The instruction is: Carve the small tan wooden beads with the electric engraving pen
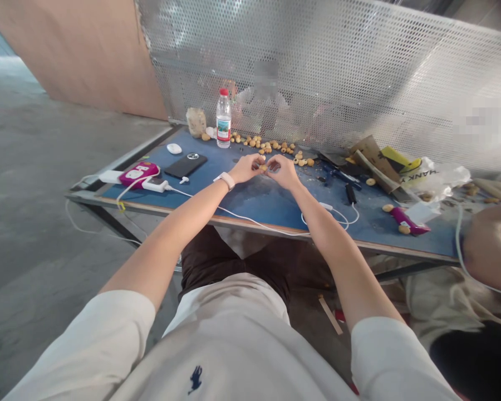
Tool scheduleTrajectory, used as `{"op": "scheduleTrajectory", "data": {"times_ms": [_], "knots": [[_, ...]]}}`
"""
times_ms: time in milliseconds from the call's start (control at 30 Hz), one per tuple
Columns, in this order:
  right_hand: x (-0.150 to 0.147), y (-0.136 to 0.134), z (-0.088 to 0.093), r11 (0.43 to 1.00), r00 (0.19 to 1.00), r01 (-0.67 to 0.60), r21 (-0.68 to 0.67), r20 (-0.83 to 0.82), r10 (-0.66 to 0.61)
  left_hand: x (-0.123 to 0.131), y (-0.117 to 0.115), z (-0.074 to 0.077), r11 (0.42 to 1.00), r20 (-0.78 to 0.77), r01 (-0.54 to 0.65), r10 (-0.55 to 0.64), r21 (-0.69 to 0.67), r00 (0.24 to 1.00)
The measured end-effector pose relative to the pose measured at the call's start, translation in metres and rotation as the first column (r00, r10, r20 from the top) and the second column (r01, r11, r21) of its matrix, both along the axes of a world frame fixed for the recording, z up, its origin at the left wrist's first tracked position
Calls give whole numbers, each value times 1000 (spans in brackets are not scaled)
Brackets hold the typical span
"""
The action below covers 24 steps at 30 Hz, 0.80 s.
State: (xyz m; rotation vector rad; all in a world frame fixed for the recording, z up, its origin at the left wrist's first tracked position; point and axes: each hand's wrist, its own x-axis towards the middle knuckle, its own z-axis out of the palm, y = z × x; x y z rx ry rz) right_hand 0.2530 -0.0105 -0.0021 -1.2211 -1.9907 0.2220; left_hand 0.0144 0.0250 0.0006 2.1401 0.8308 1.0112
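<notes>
My left hand (245,169) and my right hand (282,171) meet above the blue tabletop (267,200), fingertips together. Between them they pinch a small tan round nut-like piece (263,167), partly hidden by my fingers. Just beyond my hands lies a scattered row of similar tan pieces (264,145). A white band (225,180) circles my left wrist. A thin white cable (250,219) runs across the table under my forearms.
A black phone (186,165), a white power bank (154,185) and a magenta device (133,174) lie at left. A water bottle (223,118) stands at the back. Tools, cardboard and plastic bags crowd the right. A co-worker's hand (490,239) rises at far right, and a perforated metal screen (338,72) stands behind.
</notes>
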Motion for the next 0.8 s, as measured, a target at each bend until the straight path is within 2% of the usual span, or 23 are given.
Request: {"op": "scheduleTrajectory", "data": {"times_ms": [200, 433, 800], "knots": [[9, 4, -2, 998, 990, -68, 6, -121, 68, 1, 12, -7, 997, 57, -27, 23, 72, 998], [13, 10, -5, 998, 983, -48, -38, -177, 41, 0, 13, -9, 994, 59, -9, 2, 108, 998], [15, 13, -7, 996, 982, -70, -47, -179, 60, 0, 17, -11, 987, 40, -13, 6, 160, 999]]}}
